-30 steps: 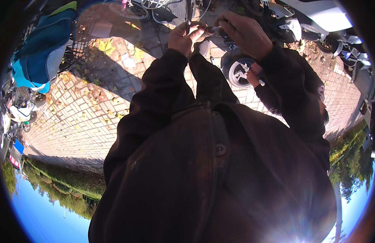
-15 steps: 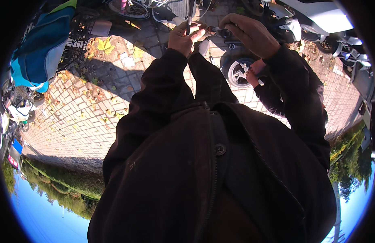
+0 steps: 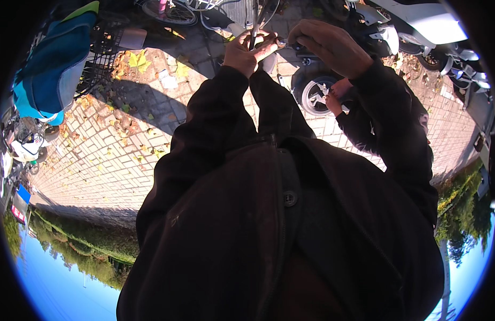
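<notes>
My left hand [image 3: 246, 56] is closed around a slim dark rod [image 3: 255, 27] that points up from it, with thumb and fingers also round a small metal part beside the rod. My right hand [image 3: 333, 47] is curled just to the right, fingertips at a short silver piece [image 3: 281, 41] by the left hand; what it holds is mostly hidden under the fingers. Below my right forearm, another person's hands [image 3: 333, 101] touch or are very near a small wheel with a silver spoked rim [image 3: 316, 97].
Parked bicycles [image 3: 172, 12] and white scooters [image 3: 419, 18] line the top and sides. A teal padded cover [image 3: 52, 61] lies over a vehicle with a black basket [image 3: 100, 61] at left. Brick paving [image 3: 97, 166] has scattered leaves. Hedges [image 3: 81, 235] border it.
The rod in my left hand has shifted slightly right and tilted. My right hand has edged a little, its fingers still curled; the other person's hands have hardly moved.
</notes>
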`<state>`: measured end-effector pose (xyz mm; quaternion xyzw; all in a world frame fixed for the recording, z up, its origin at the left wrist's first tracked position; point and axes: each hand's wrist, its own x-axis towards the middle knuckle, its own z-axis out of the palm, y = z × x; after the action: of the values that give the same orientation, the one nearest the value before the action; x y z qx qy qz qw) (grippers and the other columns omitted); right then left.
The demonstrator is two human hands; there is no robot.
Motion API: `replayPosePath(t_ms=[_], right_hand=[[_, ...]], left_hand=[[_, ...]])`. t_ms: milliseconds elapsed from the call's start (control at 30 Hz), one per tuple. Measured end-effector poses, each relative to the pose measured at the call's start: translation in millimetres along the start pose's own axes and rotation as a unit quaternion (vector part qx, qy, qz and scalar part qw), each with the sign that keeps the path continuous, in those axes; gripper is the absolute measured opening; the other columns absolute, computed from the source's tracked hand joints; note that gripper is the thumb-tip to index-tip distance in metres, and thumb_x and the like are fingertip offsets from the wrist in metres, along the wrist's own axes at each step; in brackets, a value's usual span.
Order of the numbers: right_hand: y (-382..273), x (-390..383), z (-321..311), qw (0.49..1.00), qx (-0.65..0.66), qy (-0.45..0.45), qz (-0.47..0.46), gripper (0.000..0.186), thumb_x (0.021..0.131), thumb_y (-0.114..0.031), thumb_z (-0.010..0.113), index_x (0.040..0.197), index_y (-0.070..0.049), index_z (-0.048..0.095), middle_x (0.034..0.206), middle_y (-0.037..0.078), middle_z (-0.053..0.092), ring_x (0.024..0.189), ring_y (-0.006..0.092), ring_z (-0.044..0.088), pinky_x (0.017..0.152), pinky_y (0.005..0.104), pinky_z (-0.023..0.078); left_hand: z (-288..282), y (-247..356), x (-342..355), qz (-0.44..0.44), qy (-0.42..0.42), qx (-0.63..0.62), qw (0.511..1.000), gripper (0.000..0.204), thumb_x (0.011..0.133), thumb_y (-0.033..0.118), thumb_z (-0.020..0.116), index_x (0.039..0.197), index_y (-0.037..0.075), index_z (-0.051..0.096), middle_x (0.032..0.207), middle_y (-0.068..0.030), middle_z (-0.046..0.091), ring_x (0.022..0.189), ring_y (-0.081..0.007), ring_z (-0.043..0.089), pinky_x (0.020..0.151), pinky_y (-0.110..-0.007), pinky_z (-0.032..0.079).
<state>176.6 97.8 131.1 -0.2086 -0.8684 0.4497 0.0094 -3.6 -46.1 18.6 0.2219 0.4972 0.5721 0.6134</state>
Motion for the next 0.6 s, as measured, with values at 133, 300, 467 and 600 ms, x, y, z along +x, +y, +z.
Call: replayPosePath(t_ms=[133,300,467,600], right_hand=[[1.0,1.0,-0.1,1.0,0.0,-0.005,-0.015,0.012,0.099,-0.009,0.057,0.109,-0.004,0.062,0.099,0.011,0.063,0.094,0.0302,0.065,0.083,0.0356,0.051],[2.6,-0.1,1.9,1.0,-0.007,0.006,0.006,0.012,0.099,-0.009,0.058,0.109,-0.004,0.062,0.098,0.012,0.064,0.092,0.0306,0.065,0.08,0.036,0.051],[2.4,-2.2,7.5,0.998,0.032,0.021,0.049,0.013,0.1,-0.011,0.057,0.11,-0.003,0.061,0.097,0.014,0.065,0.09,0.0316,0.065,0.079,0.0367,0.052],[-0.9,-3.5,11.5,0.999,-0.03,0.038,0.014,0.013,0.1,-0.011,0.057,0.109,-0.004,0.061,0.099,0.013,0.064,0.092,0.0313,0.065,0.081,0.0372,0.051]], left_hand=[[0.8,3.9,-2.3,-0.049,0.01,-0.03,0.998,0.034,0.088,0.013,0.081,0.118,0.004,0.067,0.097,-0.0019,0.071,0.067,-0.0043,0.056,0.055,-0.022,0.04],[2.4,14.1,1.6,-0.106,0.008,-0.035,0.994,0.023,0.093,0.005,0.072,0.115,0.0,0.065,0.105,-0.0093,0.074,0.079,-0.0117,0.065,0.069,-0.025,0.05],[1.5,16.0,4.1,-0.144,0.007,0.007,0.99,0.014,0.098,0.011,0.066,0.11,0.005,0.071,0.096,-0.0035,0.077,0.05,0.0004,0.044,0.043,-0.021,0.029],[1.3,13.2,2.2,-0.151,0.017,0.019,0.988,0.015,0.099,0.011,0.065,0.112,0.007,0.072,0.096,-0.003,0.077,0.048,0.001,0.041,0.041,-0.02,0.026]])
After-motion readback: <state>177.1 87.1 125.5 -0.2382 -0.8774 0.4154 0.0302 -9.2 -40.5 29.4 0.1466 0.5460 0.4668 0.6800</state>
